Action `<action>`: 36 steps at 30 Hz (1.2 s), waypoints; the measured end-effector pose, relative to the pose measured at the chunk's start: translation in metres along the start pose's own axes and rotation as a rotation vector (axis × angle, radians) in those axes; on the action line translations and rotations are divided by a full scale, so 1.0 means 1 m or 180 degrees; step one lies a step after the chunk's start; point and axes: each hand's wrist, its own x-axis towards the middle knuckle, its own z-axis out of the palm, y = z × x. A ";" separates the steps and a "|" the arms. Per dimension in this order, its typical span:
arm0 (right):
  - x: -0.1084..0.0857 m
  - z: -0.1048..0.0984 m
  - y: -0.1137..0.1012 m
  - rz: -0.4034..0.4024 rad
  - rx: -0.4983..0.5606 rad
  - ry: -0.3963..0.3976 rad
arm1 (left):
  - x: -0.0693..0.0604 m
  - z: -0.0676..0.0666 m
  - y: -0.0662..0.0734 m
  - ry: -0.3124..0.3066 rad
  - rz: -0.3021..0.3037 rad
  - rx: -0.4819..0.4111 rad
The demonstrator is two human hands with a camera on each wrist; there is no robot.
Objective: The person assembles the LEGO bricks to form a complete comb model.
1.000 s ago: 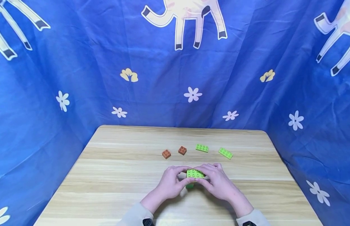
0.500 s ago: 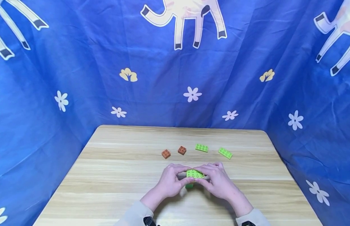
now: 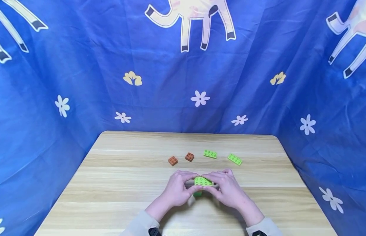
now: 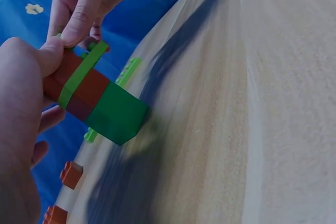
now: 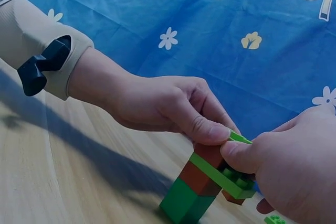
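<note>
A small stack of toy building bricks stands on the table between both hands. Its bottom is a dark green brick [image 4: 118, 114]. Above come a brown brick [image 5: 199, 178], a light green plate [image 4: 81, 74] sticking out to one side, and more brown. On top lies a light green studded plate [image 3: 203, 181], partly covered by fingers. My left hand [image 3: 177, 190] pinches the left end of this top plate between thumb and fingers. From the other side, my right hand [image 3: 227, 189] pinches its right end, the thumbs close together at the near edge.
Beyond the hands, two brown bricks [image 3: 172, 160] and two light green plates, one left [image 3: 210, 154] and one right [image 3: 234, 159], lie apart on the wooden table [image 3: 112, 183]. A blue patterned cloth [image 3: 159, 108] encloses the back and sides.
Both hands keep their hold on the stack with hardly any movement. The whole head view has shifted very slightly.
</note>
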 end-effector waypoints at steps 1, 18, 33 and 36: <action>0.000 0.000 0.000 0.0007 -0.0011 -0.0011 | 0.000 -0.001 0.000 -0.0010 -0.0008 0.0014; -0.001 -0.001 -0.001 -0.0014 -0.0109 -0.0072 | -0.005 -0.004 0.004 -0.0150 -0.0009 0.0111; -0.003 0.001 0.003 0.0059 0.0224 -0.0045 | -0.005 -0.004 0.000 -0.0184 -0.0042 -0.0075; -0.002 0.001 0.003 0.0054 0.0202 -0.0067 | -0.005 -0.007 0.000 -0.0212 -0.0060 -0.0144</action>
